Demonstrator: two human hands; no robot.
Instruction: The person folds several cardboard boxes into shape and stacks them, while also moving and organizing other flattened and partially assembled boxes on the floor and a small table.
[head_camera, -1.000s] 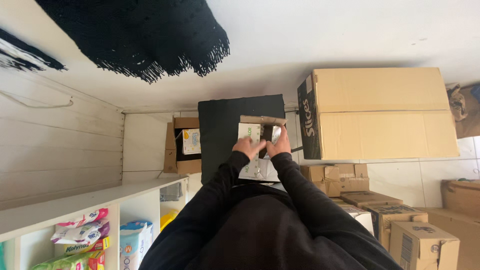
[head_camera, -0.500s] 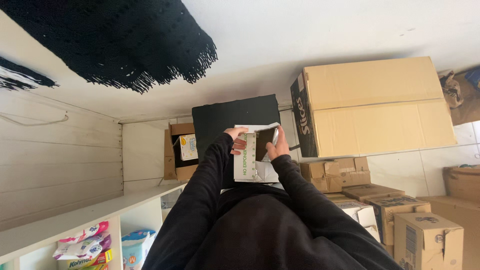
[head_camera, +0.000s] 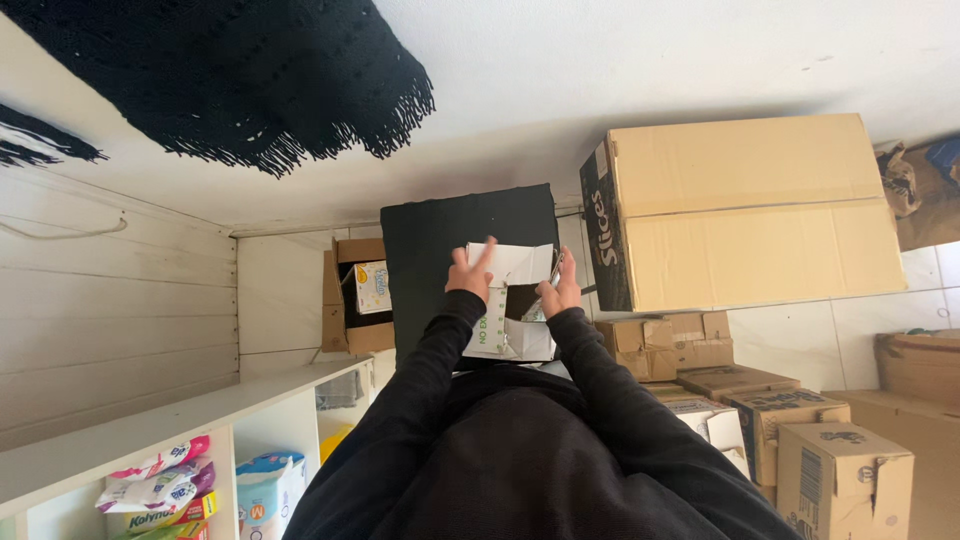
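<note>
— Between the person's two hands, over the black panel (head_camera: 470, 225), sits the white carton (head_camera: 508, 305); what has changed since a second ago?

— A second back both hands sat close together on its top. Now they have spread: the left hand (head_camera: 468, 274) is on the carton's left edge with its fingers splayed apart, and the right hand (head_camera: 560, 291) is curled on the right edge, where a flap (head_camera: 512, 262) has lifted. Judging by that, the carton's top is coming open.

— And which way does it point?

— Its long axis runs from the person's chest away toward the panel, with the opened end farthest from the body. The side with green print faces left.

— What lies around it?

— A large brown cardboard box (head_camera: 750, 210) just to the right, and smaller boxes (head_camera: 760, 400) stacked below that.
</note>
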